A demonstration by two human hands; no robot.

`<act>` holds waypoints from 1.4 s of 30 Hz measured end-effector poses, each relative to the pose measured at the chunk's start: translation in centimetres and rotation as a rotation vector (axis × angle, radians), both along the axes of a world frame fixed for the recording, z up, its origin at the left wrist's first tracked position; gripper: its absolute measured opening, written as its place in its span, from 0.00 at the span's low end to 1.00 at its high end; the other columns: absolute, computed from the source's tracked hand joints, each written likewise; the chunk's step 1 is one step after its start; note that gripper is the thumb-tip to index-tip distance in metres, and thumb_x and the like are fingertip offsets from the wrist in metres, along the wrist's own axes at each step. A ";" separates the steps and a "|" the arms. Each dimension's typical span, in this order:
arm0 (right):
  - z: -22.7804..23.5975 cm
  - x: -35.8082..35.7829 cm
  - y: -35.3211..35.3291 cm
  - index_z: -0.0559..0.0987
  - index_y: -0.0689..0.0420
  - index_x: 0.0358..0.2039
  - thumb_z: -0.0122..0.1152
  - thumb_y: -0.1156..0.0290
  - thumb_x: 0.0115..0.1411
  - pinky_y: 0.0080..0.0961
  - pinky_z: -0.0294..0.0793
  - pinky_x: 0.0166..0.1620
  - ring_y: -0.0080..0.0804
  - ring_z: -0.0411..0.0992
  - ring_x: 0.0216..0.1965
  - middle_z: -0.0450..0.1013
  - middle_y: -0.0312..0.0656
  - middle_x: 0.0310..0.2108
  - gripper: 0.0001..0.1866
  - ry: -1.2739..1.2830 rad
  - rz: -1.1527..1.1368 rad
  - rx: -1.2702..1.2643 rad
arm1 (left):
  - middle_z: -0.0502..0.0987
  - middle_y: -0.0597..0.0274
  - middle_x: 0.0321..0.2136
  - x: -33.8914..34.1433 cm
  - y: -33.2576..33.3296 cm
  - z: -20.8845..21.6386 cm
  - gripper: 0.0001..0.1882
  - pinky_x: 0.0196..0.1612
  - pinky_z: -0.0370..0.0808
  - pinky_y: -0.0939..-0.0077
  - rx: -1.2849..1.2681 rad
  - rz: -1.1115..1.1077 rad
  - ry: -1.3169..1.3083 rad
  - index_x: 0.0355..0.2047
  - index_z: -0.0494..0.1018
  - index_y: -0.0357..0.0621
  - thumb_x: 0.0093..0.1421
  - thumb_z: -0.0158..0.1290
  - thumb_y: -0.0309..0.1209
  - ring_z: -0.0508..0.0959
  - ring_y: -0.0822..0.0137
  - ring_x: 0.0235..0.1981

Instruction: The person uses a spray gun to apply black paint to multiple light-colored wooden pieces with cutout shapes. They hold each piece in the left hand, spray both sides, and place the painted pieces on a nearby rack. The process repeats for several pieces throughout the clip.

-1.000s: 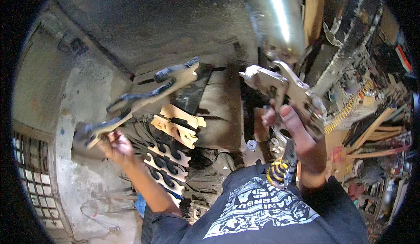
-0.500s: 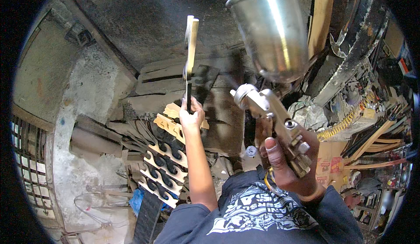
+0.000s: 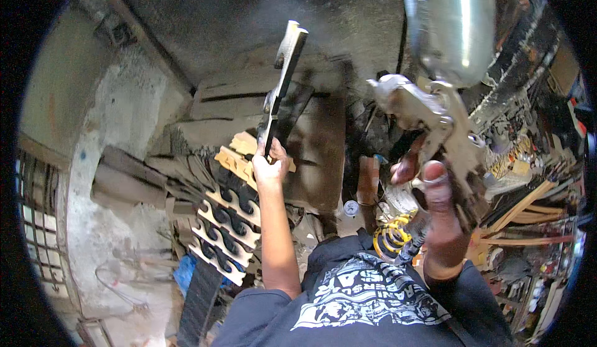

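Note:
My left hand is closed around the lower end of a wooden cut-out piece, held upright and tilted a little right. Its narrow edge is dark along most of its length, while the face turned left shows pale patches. At the right, my right hand grips a metal spray gun, slightly smeared by motion. A shiny metal cup sits on top of the gun and runs out of the picture. The nozzle points left, apart from the wooden piece. Fingers at the trigger are partly hidden.
Several wavy cut-out pieces lie on a dark board at left, with paler wooden pieces beyond. A yellow coiled hose hangs below my right hand. Dusty boards stand ahead; wood strips and clutter fill the right.
The spray gun has moved right, away from the wooden piece. The piece has tilted right, and its upper edge, pale before, now looks dark. More of the yellow hose shows.

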State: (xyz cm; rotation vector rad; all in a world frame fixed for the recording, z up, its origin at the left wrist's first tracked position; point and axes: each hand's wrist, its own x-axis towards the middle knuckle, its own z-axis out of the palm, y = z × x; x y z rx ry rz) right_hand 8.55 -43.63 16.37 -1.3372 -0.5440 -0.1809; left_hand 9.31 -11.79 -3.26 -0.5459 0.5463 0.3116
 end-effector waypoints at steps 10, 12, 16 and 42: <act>-3.9 -0.4 -0.6 0.66 0.66 0.52 0.47 0.61 0.65 0.33 0.69 0.47 0.34 0.72 0.39 0.73 0.47 0.39 0.23 0.444 0.096 -0.028 | 0.78 0.65 0.31 -35.1 13.5 -5.2 0.12 0.37 0.77 0.78 0.950 0.666 0.820 0.36 0.74 0.42 0.57 0.59 0.36 0.78 0.69 0.33; -3.8 0.0 0.6 0.66 0.67 0.52 0.45 0.60 0.65 0.34 0.67 0.50 0.35 0.71 0.40 0.72 0.48 0.40 0.23 0.518 0.133 -0.052 | 0.79 0.64 0.34 -44.0 16.8 -5.4 0.13 0.40 0.76 0.75 1.015 0.609 0.917 0.38 0.74 0.41 0.56 0.60 0.35 0.78 0.69 0.34; -3.4 -0.2 3.9 0.65 0.67 0.54 0.43 0.59 0.66 0.37 0.67 0.54 0.36 0.69 0.43 0.70 0.48 0.43 0.25 0.430 0.165 -0.189 | 0.78 0.65 0.25 -53.8 19.4 -8.0 0.10 0.28 0.70 0.81 1.036 0.331 1.226 0.28 0.75 0.44 0.51 0.64 0.34 0.76 0.73 0.23; -5.4 2.8 8.2 0.70 0.65 0.49 0.44 0.56 0.66 0.36 0.71 0.48 0.36 0.71 0.35 0.72 0.47 0.35 0.24 0.563 0.251 -0.317 | 0.73 0.67 0.20 -58.2 21.1 -19.5 0.14 0.30 0.68 0.78 1.108 -0.201 1.482 0.24 0.75 0.40 0.52 0.62 0.38 0.70 0.73 0.22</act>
